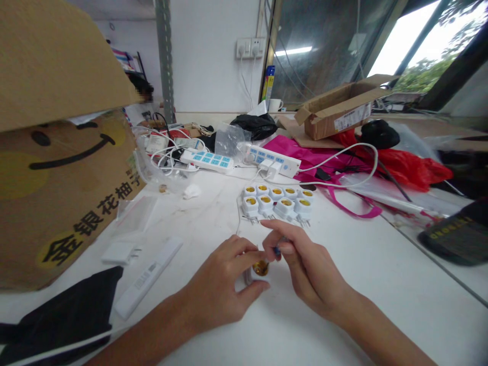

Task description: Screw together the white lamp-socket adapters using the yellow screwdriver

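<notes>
Bare left hand (217, 287) closes around a white plastic lamp-socket adapter with a brass-lined screw mouth (261, 268), between the hands. It looks light, hard and perhaps brittle — best held by its body. The right hand (303, 264) pinches a small blue-handled tool (277, 250). Nine more white adapters (276, 201) sit on the white table (381, 284) — five behind four.

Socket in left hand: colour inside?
Gold, inside the white lamp socket; best seen in the head view.
</notes>
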`<state>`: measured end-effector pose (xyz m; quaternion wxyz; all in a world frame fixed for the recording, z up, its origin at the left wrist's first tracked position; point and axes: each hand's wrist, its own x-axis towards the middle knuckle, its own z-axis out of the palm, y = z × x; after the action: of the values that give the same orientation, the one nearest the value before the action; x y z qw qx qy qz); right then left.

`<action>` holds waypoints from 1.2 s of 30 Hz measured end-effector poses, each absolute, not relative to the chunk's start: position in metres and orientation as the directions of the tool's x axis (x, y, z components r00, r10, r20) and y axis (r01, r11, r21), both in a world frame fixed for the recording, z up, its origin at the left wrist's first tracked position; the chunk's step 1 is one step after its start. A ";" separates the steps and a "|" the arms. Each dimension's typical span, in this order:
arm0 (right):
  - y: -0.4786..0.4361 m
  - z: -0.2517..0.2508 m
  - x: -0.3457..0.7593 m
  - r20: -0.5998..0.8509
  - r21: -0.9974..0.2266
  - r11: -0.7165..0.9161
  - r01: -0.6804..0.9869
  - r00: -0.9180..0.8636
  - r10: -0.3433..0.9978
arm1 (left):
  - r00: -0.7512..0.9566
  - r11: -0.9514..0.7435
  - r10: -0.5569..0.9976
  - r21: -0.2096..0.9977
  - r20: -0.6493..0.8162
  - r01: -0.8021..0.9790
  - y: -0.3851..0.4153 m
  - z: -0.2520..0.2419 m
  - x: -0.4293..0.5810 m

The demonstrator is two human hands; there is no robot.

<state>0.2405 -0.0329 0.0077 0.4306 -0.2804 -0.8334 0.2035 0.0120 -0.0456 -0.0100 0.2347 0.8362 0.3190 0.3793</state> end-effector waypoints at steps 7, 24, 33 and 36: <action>-0.032 0.008 0.239 0.592 -0.609 0.743 0.278 -0.465 0.658 | 0.531 -0.718 0.678 0.611 0.508 0.332 -0.045 -0.007 0.014; -0.037 0.031 0.231 0.539 -0.718 0.673 0.180 -0.469 0.700 | 0.530 -0.726 0.676 0.588 0.512 0.358 -0.047 -0.010 0.014; -0.035 0.034 0.232 0.473 -0.802 0.577 0.151 -0.429 0.770 | 0.494 -0.698 0.707 0.612 0.506 0.371 -0.044 -0.012 0.013; -0.035 0.033 0.233 0.483 -0.794 0.581 0.179 -0.394 0.782 | 0.483 -0.688 0.720 0.609 0.499 0.396 -0.045 -0.013 0.013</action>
<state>0.2331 -0.0353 0.0334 0.4521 -0.3140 -0.7655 0.3332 0.0131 -0.0446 -0.0125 0.2112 0.8347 0.3340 0.3835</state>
